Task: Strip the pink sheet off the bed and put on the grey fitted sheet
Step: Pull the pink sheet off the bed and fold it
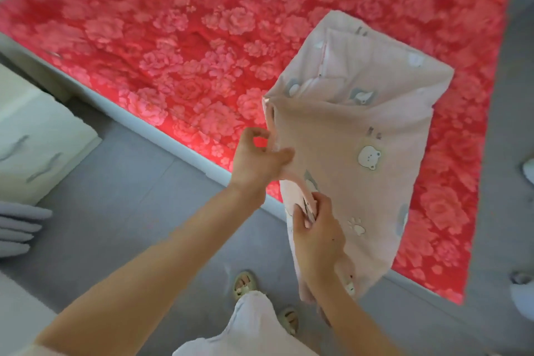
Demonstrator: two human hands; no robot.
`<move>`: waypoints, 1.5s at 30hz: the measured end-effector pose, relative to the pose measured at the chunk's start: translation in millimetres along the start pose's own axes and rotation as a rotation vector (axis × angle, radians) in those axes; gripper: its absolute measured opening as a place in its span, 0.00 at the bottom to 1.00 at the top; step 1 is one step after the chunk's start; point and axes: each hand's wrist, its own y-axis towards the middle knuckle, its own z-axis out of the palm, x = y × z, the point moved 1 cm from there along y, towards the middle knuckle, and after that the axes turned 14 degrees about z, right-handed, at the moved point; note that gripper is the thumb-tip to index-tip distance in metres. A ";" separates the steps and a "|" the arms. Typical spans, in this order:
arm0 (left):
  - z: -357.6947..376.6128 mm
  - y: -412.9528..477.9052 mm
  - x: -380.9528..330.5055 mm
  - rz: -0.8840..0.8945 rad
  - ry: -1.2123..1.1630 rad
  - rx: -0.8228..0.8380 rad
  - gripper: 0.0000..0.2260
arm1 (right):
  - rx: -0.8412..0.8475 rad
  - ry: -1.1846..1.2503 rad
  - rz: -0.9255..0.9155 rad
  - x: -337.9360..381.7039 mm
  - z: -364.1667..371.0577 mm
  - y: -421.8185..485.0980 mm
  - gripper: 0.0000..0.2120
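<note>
I hold the pale pink sheet [355, 136], printed with small bears and paw marks, folded into a thick bundle above the near edge of the bed. My left hand [260, 159] pinches its left edge between thumb and fingers. Lower down, my right hand [318, 231] grips a fold at the bundle's bottom left. The bed [173, 46] lies bare of the pink sheet and shows a red cover with a pink rose pattern. Folded grey cloth [20, 225], maybe the grey fitted sheet, lies stacked at the left edge of the view.
A white drawer unit [37, 136] stands left of the bed on the grey tiled floor [130, 211]. My sandalled feet [245, 283] stand close to the bed's pale frame [161, 130]. White objects show at the right edge [524, 295].
</note>
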 end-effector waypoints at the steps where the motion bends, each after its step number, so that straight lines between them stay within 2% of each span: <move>1: 13.7 -2.4 -13.8 -0.002 -0.022 0.024 0.17 | -0.021 0.009 0.053 -5.1 -11.4 7.2 0.08; 5: 68.1 -11.0 -63.7 0.038 -0.070 0.036 0.18 | -0.173 0.034 0.026 -32.5 -50.6 22.1 0.07; 8: 110.9 -20.9 -96.1 0.087 -0.096 0.059 0.19 | -0.236 0.089 0.045 -48.6 -74.7 29.7 0.09; 12: 163.5 -28.2 -136.9 0.171 -0.070 0.127 0.18 | -0.145 0.163 0.183 -61.0 -113.3 50.3 0.03; 16: 192.0 -4.2 -179.0 0.225 -0.035 0.139 0.11 | -0.091 0.248 0.094 -63.9 -184.0 100.1 0.04; 18: 200.3 12.3 -194.1 0.278 0.015 0.168 0.10 | -0.025 0.229 0.008 -55.2 -218.7 130.1 0.08; 21: 214.1 48.6 -213.5 0.285 0.088 0.207 0.11 | 0.173 0.209 -0.066 -29.0 -250.2 166.3 0.15; 24: 230.2 99.6 -226.7 0.160 0.156 0.317 0.11 | 0.411 0.187 -0.116 -1.6 -261.4 197.7 0.14; 28: 239.2 166.2 -229.8 0.209 0.344 0.362 0.11 | 0.584 0.257 -0.015 29.7 -253.6 236.7 0.06; 29: 238.6 173.7 -229.0 0.292 0.477 0.360 0.08 | 0.607 0.254 0.001 36.8 -250.0 244.4 0.06; 30: 236.7 180.8 -225.6 0.446 0.716 0.356 0.06 | 0.627 0.234 0.007 43.8 -246.8 252.2 0.04; 31: 236.8 185.1 -221.1 0.660 1.004 0.305 0.12 | 0.645 0.216 0.000 50.3 -243.8 259.8 0.02; 32: 238.6 186.2 -214.4 0.927 1.177 0.250 0.19 | 0.671 0.211 -0.008 57.4 -242.1 265.8 0.02; 33: 242.4 179.0 -210.3 1.218 1.183 0.265 0.24 | 0.697 0.212 -0.005 62.9 -240.0 272.1 0.02; 34: 248.2 168.5 -206.3 1.445 1.091 0.407 0.26 | 0.721 0.221 0.005 68.9 -240.3 277.2 0.04; 35: 254.5 155.9 -203.1 1.549 0.993 0.667 0.29 | 0.742 0.223 0.012 73.0 -239.8 282.7 0.06; 36: 262.4 144.6 -198.5 1.529 0.923 0.963 0.32 | 0.755 0.213 0.014 77.2 -241.2 286.7 0.06; 37: 268.8 134.2 -192.1 1.396 0.917 1.227 0.36 | 0.765 0.202 0.011 79.6 -243.6 291.5 0.06; 38: 274.5 129.1 -183.8 1.278 0.942 1.394 0.40 | 0.770 0.190 0.008 80.9 -247.1 296.5 0.05; 40: 286.8 136.0 -169.4 1.096 0.975 1.497 0.42 | 0.762 0.191 0.021 77.1 -253.6 307.3 0.02; 42: 296.4 146.8 -163.7 0.937 0.940 1.492 0.36 | 0.745 0.177 0.039 68.8 -261.6 315.9 0.04; 45: 316.2 150.7 -164.6 0.985 0.963 1.538 0.22 | 0.713 0.140 0.048 51.0 -271.0 324.2 0.06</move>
